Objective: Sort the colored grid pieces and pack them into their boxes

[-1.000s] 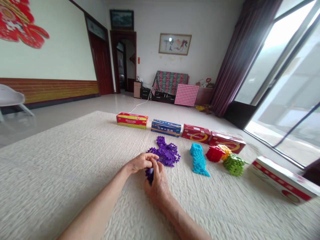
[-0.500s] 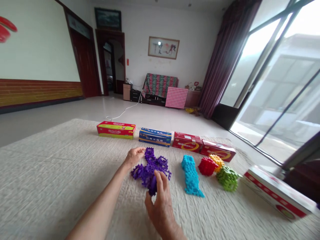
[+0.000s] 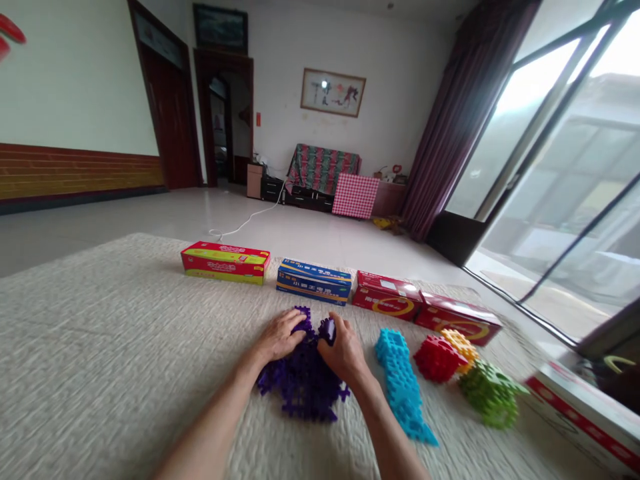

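Observation:
A spread of purple interlocking toy blocks (image 3: 310,393) lies on the woven mat in front of me, joined into an uneven shape. At its far left part, my left hand (image 3: 281,335) has its fingers closed on some of these purple blocks. My right hand (image 3: 345,347) pinches a separate-looking purple block piece (image 3: 327,329) between thumb and fingers, just above the far right side of the spread. Whether that piece touches the rest is hidden. Right of my hand lies a long turquoise block build (image 3: 403,383), with red (image 3: 437,358), yellow (image 3: 460,348) and green block clusters (image 3: 490,393) beyond it.
Across the mat's far side stand a red-and-yellow box (image 3: 225,263), a blue box (image 3: 314,281) and two dark red boxes (image 3: 387,295). A white-and-red box (image 3: 590,413) lies at the right. A white cable (image 3: 245,223) runs over the floor behind.
My right hand has moved forward from the near edge of the purple blocks to their far side, carrying its piece. My left hand now closes over the far left blocks. The view has shifted slightly.

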Demonstrator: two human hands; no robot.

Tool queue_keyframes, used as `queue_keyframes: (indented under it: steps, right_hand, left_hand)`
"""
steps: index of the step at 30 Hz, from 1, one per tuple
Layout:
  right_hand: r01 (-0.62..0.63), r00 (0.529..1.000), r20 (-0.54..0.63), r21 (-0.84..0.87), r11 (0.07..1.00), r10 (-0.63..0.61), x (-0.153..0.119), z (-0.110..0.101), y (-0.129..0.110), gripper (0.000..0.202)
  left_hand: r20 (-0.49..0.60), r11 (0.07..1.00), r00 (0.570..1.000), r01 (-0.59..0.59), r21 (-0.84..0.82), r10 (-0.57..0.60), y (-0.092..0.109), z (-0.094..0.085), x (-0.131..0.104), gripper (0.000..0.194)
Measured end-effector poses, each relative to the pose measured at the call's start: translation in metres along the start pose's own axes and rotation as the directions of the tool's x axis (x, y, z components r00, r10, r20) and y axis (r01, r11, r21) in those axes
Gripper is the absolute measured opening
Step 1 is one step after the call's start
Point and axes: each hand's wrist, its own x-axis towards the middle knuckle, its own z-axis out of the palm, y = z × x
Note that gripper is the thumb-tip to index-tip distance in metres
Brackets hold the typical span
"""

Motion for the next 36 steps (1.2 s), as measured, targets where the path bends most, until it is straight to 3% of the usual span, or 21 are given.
queue_keyframes:
  steps: [3,9,15,24,31,36]
  right_hand:
    - [0.008,1.0,0.028,-0.027,1.0,-0.007,-0.001,0.005,0.008,0.062]
    - [0.066,0.998,0.017,0.04,0.997,-0.066,-0.003,0.009,0.01,0.054]
    - [0.094,0.995,0.024,0.108,0.99,-0.097,-0.011,0.007,0.002,0.05]
    - [0.116,0.993,0.01,0.068,0.991,-0.116,-0.042,0.012,-0.024,0.05]
    - [0.133,0.98,0.129,0.153,0.979,-0.153,-0.037,-0.008,-0.02,0.053]
    - [0.177,0.973,0.139,0.042,0.983,-0.181,-0.032,-0.013,-0.022,0.052]
  left_hand:
    - [-0.024,0.999,0.999,-0.045,0.012,0.046,0.0,0.0,-0.002,0.036]
    - [-0.015,0.989,0.999,-0.032,-0.141,0.03,0.004,-0.011,-0.006,0.042]
    - [-0.037,0.95,0.998,0.038,-0.31,-0.052,0.012,-0.022,-0.007,0.031]
    - [-0.104,0.889,0.979,0.112,-0.444,-0.175,0.003,-0.016,-0.005,0.033]
    - [-0.09,0.88,0.979,0.12,-0.46,-0.18,0.002,-0.016,-0.004,0.033]
    - [-0.084,0.871,0.979,0.124,-0.475,-0.185,-0.002,-0.013,-0.003,0.034]
